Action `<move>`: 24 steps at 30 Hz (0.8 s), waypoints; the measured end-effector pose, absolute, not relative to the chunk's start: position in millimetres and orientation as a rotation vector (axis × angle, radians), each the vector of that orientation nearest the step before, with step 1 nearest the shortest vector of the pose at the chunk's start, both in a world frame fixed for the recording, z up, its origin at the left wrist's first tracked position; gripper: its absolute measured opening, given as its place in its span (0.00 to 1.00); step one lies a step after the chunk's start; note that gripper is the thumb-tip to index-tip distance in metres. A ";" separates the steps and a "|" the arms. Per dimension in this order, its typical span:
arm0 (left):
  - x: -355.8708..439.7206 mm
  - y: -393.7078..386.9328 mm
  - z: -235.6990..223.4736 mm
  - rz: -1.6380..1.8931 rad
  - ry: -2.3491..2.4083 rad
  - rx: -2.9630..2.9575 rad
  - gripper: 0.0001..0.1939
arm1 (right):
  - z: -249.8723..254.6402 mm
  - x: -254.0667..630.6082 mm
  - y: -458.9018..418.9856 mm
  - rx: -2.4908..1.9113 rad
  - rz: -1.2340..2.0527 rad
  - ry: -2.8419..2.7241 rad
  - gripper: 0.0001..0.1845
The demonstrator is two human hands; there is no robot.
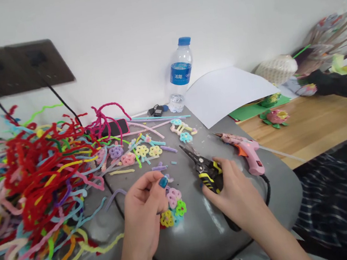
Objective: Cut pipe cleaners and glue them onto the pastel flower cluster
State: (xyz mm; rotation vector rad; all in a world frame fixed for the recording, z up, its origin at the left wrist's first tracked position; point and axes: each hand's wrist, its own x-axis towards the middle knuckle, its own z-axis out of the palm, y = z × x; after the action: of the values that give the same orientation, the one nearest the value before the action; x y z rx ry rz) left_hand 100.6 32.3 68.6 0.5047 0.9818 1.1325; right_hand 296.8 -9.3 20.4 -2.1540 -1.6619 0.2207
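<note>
My right hand [237, 192] is closed round the yellow-and-black handles of a pair of pliers [201, 164], whose dark pointed jaws aim up and left over the grey table. Thumb and fingers of my left hand [145, 206] are pinched together; what they hold, if anything, is hidden. Just beside and partly behind that hand lies a cluster of small pipe-cleaner flowers, among them a pink flower [174, 197], a green flower [181, 208] and a yellow flower [166, 219]. Beyond both hands are more looped flowers, such as a cream flower [142, 151] and a blue flower [186, 137].
A big tangle of pipe cleaners [37, 165] covers the table's left side. A pink glue gun [249, 152] with a black cord lies right of the pliers. Against the wall stand a water bottle [181, 71] and white paper [226, 91]. A person's plaid clothing [338, 193] shows at right.
</note>
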 end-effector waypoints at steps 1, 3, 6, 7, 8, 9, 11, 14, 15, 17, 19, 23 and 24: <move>99.6 32.5 68.2 1.128 0.962 0.488 0.24 | 16.7 296.0 -5.2 -2.161 0.141 -1.662 0.28; 99.6 32.7 67.8 1.118 0.935 0.453 0.24 | 10.0 294.7 3.0 -2.174 0.013 -1.661 0.29; 103.7 32.2 68.9 1.124 0.903 0.397 0.23 | 1.5 294.5 15.0 -2.177 -0.125 -1.650 0.30; 105.4 31.8 69.5 1.128 0.890 0.381 0.23 | -0.9 294.8 18.7 -2.170 -0.147 -1.644 0.30; 107.0 31.3 70.1 1.130 0.878 0.367 0.23 | -2.9 295.1 22.2 -2.158 -0.155 -1.637 0.31; 108.1 30.8 70.5 1.128 0.867 0.357 0.23 | -4.5 295.3 25.1 -2.143 -0.153 -1.631 0.31; 108.6 29.6 70.8 1.126 0.855 0.343 0.23 | -5.4 295.0 29.1 -2.107 -0.126 -1.617 0.31; 104.4 28.8 69.8 1.143 0.878 0.325 0.25 | 0.3 292.9 29.6 -2.046 -0.081 -1.596 0.31; 102.1 29.0 69.3 1.151 0.893 0.319 0.26 | 4.4 292.1 29.1 -2.021 -0.073 -1.591 0.31; 97.4 29.9 68.8 1.164 0.919 0.316 0.29 | 15.9 291.5 30.2 -1.973 -0.069 -1.591 0.31; 93.8 31.3 68.9 1.173 0.927 0.330 0.30 | 30.9 291.9 38.0 -1.929 -0.071 -1.609 0.31; 91.5 32.7 70.1 1.175 0.903 0.371 0.30 | 62.6 288.0 85.2 -1.755 0.006 -1.818 0.33; 91.5 32.5 70.1 1.177 0.893 0.376 0.30 | 68.6 284.1 102.5 -1.675 0.067 -1.921 0.32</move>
State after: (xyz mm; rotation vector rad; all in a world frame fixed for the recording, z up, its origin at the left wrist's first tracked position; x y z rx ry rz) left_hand 91.5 32.5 70.1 0.3758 0.8926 1.1773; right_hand 284.1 102.5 68.6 -1.6752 -1.9205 0.0673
